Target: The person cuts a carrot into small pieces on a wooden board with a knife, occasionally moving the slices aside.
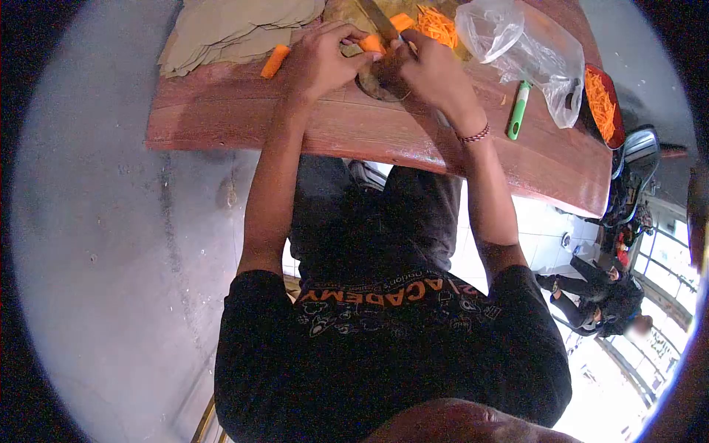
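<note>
My left hand is closed on a piece of carrot, held with thumb and fingers over the round cutting board. In my right hand is a knife, its blade pointing to the far side of the board and lying close beside the carrot. Another carrot chunk is just past the blade. Shredded carrot is heaped at the board's far right. To the left of my left hand, a carrot piece lies on the wooden table.
Brown paper-like sheets are stacked at the far left. A clear plastic bag and a green-handled peeler lie on the right. Beyond them, a red tray holds carrot shreds. A person sits at the right.
</note>
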`<state>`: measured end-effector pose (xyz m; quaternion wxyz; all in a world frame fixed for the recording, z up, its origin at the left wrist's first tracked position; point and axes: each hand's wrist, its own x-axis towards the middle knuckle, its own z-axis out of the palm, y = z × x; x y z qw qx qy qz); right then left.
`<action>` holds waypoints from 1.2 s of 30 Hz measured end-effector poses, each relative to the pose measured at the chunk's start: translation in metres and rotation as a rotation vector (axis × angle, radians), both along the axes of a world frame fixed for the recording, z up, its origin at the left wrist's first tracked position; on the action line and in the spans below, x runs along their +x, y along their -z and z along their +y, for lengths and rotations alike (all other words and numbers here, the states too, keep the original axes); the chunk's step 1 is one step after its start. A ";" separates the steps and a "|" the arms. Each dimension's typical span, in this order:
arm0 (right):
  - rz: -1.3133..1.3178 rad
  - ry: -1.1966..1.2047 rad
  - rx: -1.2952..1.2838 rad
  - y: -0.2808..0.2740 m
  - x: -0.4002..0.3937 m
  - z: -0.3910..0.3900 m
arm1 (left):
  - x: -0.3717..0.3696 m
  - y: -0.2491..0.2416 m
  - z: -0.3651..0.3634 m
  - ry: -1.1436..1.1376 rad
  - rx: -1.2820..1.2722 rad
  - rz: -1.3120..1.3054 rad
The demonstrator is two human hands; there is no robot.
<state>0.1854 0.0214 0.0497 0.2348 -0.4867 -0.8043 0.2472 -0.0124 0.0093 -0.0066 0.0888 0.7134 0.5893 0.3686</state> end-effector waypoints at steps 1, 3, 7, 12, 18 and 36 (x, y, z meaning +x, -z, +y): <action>-0.006 0.033 -0.023 -0.001 0.002 0.000 | 0.000 -0.002 -0.001 0.005 -0.004 -0.006; 0.023 0.014 -0.021 0.000 0.007 -0.002 | -0.003 0.004 0.003 0.012 0.000 -0.018; 0.028 0.013 -0.123 -0.014 0.009 -0.016 | -0.004 0.007 0.005 0.006 0.040 0.010; 0.043 -0.015 -0.057 -0.008 0.010 -0.016 | -0.003 0.002 0.002 0.007 0.036 0.027; 0.062 -0.015 -0.054 -0.008 0.008 -0.020 | -0.004 0.007 0.003 -0.002 0.030 0.013; -0.013 0.055 -0.047 -0.012 0.014 -0.005 | -0.007 0.011 0.008 0.058 0.153 -0.007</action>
